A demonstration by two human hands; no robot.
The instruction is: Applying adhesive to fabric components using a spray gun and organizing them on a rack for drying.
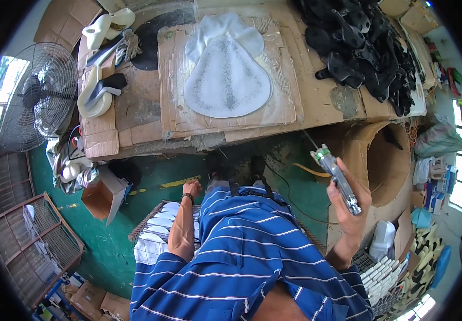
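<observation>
My right hand [353, 198] is wrapped round a metal spray gun [336, 176] with a green part near its front, held right of my body in front of the workbench. My left hand [192, 188] hangs low by my left leg, its fingers curled with nothing visible in them. On the bench's cardboard sheet [284, 101] lies a white, rounded triangular pad [209, 88] with grey speckles along its edge and middle. A pale, wavy-edged piece [225, 28] sits at its far end, partly covered by it. Neither hand touches the pad.
Black moulded parts [356, 37] are heaped at the bench's far right. White curved parts [96, 93] and a glove [129, 45] lie at the left, near a large fan [37, 93]. A cardboard tube [388, 166] stands right; a rack of white pieces [158, 227] is beside my left arm.
</observation>
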